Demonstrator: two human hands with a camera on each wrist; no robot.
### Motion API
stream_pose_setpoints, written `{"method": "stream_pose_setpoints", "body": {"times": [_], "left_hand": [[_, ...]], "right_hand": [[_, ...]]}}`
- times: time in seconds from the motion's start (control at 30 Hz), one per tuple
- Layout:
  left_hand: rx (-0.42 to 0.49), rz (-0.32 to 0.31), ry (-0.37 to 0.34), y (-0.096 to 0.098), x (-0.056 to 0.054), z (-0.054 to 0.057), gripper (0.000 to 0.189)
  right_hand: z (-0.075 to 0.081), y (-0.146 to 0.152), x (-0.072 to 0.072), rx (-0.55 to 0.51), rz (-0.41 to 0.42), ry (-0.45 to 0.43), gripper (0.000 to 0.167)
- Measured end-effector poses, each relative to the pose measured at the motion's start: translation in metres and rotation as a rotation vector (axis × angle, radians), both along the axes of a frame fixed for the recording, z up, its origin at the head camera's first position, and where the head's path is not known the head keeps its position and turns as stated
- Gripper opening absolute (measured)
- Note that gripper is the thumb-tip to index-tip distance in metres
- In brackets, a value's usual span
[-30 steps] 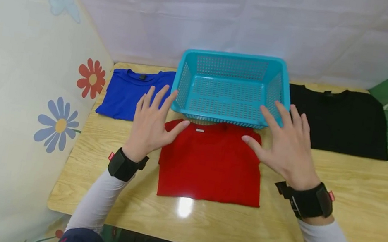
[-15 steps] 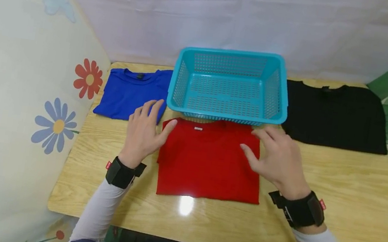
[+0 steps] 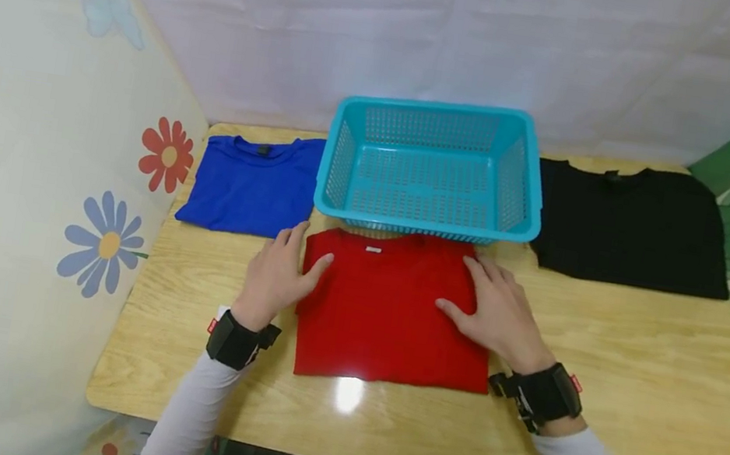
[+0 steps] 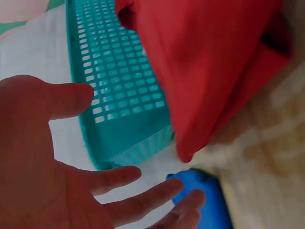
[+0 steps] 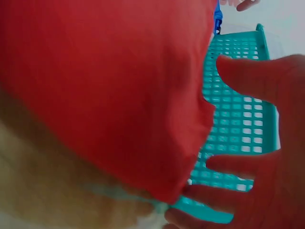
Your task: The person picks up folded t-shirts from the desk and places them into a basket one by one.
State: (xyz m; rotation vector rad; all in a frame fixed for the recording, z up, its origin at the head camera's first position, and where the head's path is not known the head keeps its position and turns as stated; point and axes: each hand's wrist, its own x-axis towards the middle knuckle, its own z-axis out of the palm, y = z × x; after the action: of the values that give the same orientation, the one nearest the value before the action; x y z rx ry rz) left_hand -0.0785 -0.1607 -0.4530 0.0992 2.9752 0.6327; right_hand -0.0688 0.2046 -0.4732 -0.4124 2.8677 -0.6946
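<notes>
A folded red T-shirt (image 3: pixel 395 311) lies flat in the middle of the table, its collar toward the basket. At its left edge is my left hand (image 3: pixel 274 277), fingers spread and loosely bent, holding nothing. My right hand (image 3: pixel 501 311) is over the shirt's right shoulder, thumb apart from the fingers. In the right wrist view the fingertips come close to the red cloth (image 5: pixel 114 95); whether they touch it I cannot tell. A gap shows between the left fingers and the red cloth (image 4: pixel 209 62) in the left wrist view.
Behind the red shirt stands a turquoise plastic basket (image 3: pixel 423 228) with nothing inside. To its left lies a folded blue T-shirt (image 3: pixel 250 191), to its right a folded black T-shirt (image 3: pixel 634 228). A white cloth wall (image 3: pixel 402 28) rises behind the wooden table (image 3: pixel 651 396).
Both hands have come down and back toward me, from beside the basket to the two sides of the red T-shirt. The right hand has also moved left. The shirts and basket stay put.
</notes>
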Motion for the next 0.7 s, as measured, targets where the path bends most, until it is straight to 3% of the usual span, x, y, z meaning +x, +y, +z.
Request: {"method": "stream_pose_setpoints", "body": {"times": [0.23,0.5,0.7], "left_hand": [[0.004,-0.001,-0.091,0.004,0.003,-0.009,0.084],[0.001,-0.026,-0.083,0.01,0.005,-0.017,0.078],[0.057,-0.032,-0.09,0.016,0.005,-0.019,0.077]], "right_hand": [[-0.013,-0.005,-0.001,-0.048,-0.06,0.013,0.094],[-0.016,-0.011,-0.002,-0.076,-0.099,0.005,0.099],[-0.015,-0.014,0.0,-0.134,-0.125,-0.012,0.095]]}}
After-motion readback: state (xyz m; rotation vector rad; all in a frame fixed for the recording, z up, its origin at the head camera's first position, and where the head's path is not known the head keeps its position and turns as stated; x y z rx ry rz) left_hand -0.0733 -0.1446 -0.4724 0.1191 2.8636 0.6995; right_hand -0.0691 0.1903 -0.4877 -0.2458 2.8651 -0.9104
